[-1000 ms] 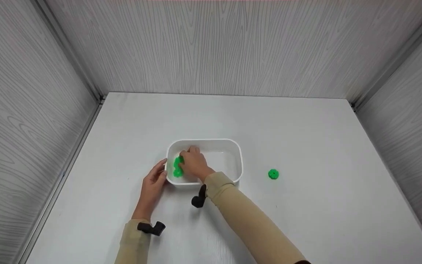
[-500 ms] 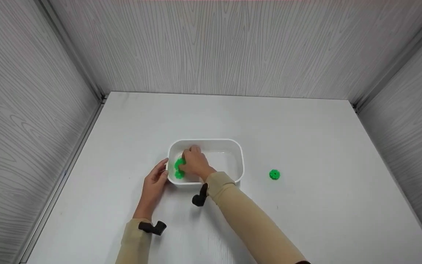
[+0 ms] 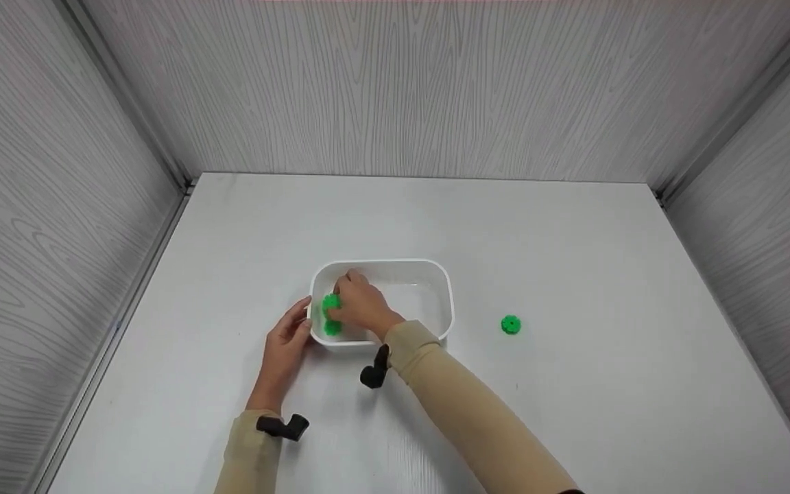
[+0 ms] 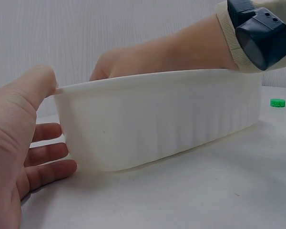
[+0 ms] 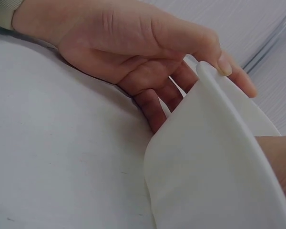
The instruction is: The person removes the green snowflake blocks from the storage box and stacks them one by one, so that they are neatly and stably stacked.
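A white rectangular tub (image 3: 441, 302) stands on the table. My left hand (image 3: 286, 346) rests against its left end; in the left wrist view the thumb touches the rim and the fingers (image 4: 50, 174) lie along the outer wall. My right hand (image 3: 365, 305) reaches down inside the tub's left part. Its thumb and forefinger lie around a green toothed disc (image 3: 330, 300), partly covered by the hand. Just in front of that sits another green disc (image 3: 332, 328), near the tub's left wall. In both wrist views the tub wall hides the discs inside.
A separate green toothed disc (image 3: 511, 324) lies on the white table (image 3: 573, 398) to the right of the tub. Grey wood-patterned panels (image 3: 395, 89) close off the back and both sides. Each wrist wears a black camera mount (image 3: 283, 427).
Inside the tub the front green disc has shifted slightly toward me, and the right hand has moved a little to the left. The left hand stays at the tub's end.
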Motion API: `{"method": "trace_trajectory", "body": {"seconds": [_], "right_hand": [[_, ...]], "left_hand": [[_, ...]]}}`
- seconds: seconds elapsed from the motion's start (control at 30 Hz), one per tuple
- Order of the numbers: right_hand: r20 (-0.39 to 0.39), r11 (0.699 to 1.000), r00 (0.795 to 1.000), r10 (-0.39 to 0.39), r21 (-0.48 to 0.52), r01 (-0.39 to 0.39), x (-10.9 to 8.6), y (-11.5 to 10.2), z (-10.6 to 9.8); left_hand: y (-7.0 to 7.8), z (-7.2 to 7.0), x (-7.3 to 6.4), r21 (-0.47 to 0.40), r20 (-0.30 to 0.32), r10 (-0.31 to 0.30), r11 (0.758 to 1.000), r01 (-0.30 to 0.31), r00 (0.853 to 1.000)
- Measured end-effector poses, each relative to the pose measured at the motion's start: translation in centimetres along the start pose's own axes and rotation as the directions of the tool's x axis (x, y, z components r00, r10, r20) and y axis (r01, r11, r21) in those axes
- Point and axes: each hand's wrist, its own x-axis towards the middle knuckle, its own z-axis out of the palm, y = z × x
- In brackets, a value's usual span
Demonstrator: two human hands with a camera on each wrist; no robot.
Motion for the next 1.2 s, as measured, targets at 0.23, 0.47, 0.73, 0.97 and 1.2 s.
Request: {"method": "trace_trajectory", "body": {"seconds": [0.23, 0.47, 0.73, 0.97, 1.2], "right_hand": [[-0.044, 0.998, 0.997, -0.060, -0.007, 0.060, -0.7, 0.5, -1.0], [-0.066, 0.993, 0.995, -0.073, 0.086, 0.078, -1.9, 1.0, -1.6], [-0.108, 0.986, 0.990, -0.087, 0.130, 0.100, -3.1, 2.0, -1.8], [-0.158, 0.982, 0.981, -0.117, 0.128, 0.137, -3.9, 2.9, -2.0], [-0.218, 0.974, 0.965, -0.146, 0.139, 0.179, -4.9, 3.9, -2.2]], "left_hand": [[0.1, 0.0, 0.0, -0.011, 0.008, 0.010, 1.000, -0.010, 1.000], [0.1, -0.1, 0.0, -0.002, 0.017, -0.012, 1.000, 0.012, 1.000], [0.2, 0.0, 0.0, 0.016, 0.000, -0.029, 0.999, 0.029, 1.000], [0.4, 0.0, 0.0, -0.004, 0.007, -0.032, 0.999, 0.032, 0.999], [0.0, 0.1, 0.1, -0.036, 0.016, 0.004, 0.999, -0.004, 1.000]]}}
